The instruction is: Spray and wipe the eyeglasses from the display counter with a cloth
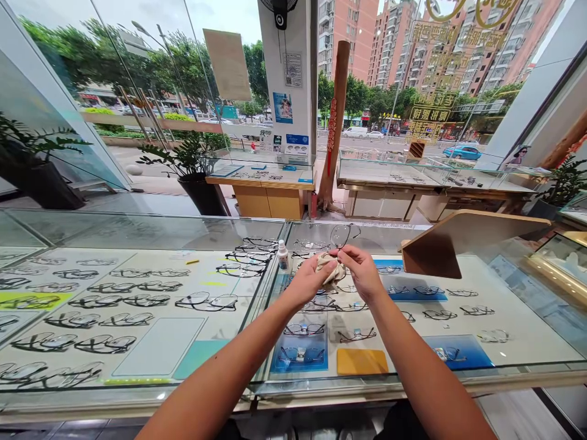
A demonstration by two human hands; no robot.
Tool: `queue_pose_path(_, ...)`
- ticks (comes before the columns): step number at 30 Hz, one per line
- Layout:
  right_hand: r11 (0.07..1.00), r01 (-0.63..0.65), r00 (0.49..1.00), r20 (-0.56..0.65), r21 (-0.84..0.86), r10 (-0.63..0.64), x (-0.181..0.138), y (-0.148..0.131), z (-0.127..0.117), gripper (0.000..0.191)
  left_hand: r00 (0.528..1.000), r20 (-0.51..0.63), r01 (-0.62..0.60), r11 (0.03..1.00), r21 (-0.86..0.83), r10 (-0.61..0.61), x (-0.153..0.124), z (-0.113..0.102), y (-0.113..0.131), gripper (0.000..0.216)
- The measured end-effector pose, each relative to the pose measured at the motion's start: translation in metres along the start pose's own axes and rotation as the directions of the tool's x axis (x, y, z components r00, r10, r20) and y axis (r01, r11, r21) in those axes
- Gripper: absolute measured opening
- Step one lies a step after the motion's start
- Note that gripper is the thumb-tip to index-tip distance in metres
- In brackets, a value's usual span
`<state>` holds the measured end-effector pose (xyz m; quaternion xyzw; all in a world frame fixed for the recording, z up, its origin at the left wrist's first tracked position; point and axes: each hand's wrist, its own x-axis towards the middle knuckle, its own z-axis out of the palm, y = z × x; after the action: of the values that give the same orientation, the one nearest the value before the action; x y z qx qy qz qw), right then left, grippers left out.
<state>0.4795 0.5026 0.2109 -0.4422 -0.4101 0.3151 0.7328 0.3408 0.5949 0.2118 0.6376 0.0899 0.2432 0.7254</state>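
Over the glass display counter, my two hands are close together. My left hand (308, 284) is closed round a crumpled beige cloth (331, 272). With bent fingers, my right hand (363, 272) grips a pair of thin-framed eyeglasses (345, 234), whose round lens stands up above the fingers. The cloth lies against the lower part of the eyeglasses; the exact contact is hidden by the fingers. Just left of my left hand, a small white bottle (283, 256) stands upright on the glass.
Rows of eyeglasses (206, 301) lie inside the counter (261, 305). A mustard-yellow flat case (362, 362) is near the front edge. To the right rises a brown angled board (468, 235). A potted plant (202, 189) and more display cases (275, 183) stand beyond.
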Motion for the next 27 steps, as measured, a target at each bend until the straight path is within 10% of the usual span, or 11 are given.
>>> queue_pose_path(27, 0.996, -0.065, 0.997, -0.041, 0.053, 0.068, 0.002, 0.000, -0.002, 0.029, 0.997, 0.038, 0.062, 0.998, 0.005, -0.062, -0.002, -0.002, 0.007, 0.063)
